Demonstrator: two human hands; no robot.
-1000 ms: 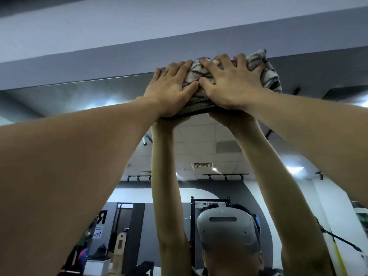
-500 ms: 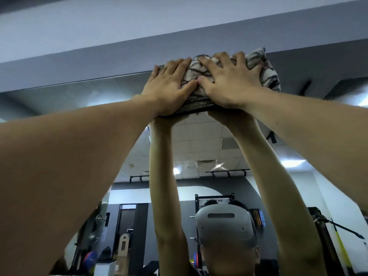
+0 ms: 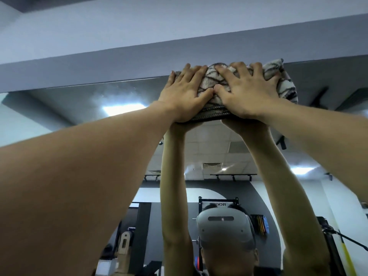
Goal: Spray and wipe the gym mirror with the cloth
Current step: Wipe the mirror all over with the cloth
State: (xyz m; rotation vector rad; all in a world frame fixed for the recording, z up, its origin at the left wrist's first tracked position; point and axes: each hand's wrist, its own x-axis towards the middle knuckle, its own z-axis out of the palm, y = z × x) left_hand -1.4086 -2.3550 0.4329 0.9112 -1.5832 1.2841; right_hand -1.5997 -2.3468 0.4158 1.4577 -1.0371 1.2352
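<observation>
At about 12 o'clock in the head view, a folded striped cloth (image 3: 217, 87) is pressed flat against the top edge of the gym mirror (image 3: 79, 108), right under the grey soffit (image 3: 119, 62) that overhangs the glass. Going from left to right, the left hand (image 3: 186, 94) is laid on the cloth's 9 o'clock half with fingers straight and spread, and the right hand (image 3: 246, 92) is laid on the 3 o'clock half in the same way; the two thumbs are touching at the middle, so the hands are held together and flat on the fabric, nothing being pinched. The cloth is judged to be soft, light and thick, likely to bunch or slip over wet glass, and is best driven by flat palms over its centre, with a loose corner at 2 o'clock left untucked. The mirror is judged rigid, smooth and breakable, so even pressure is advised. A hazy patch, possibly spray mist or glare, is seen on the glass at 10 o'clock of the hands. The soffit stands directly in the way of any upward stroke. Lower down in the reflection, a tan post (image 3: 124, 248) is seen at 7 o'clock, a grey headset (image 3: 224, 226) at 6 o'clock, a black rack (image 3: 219, 202) above it, and a yellow-banded pole (image 3: 346, 253) at 4 o'clock. No spray bottle is in view.
</observation>
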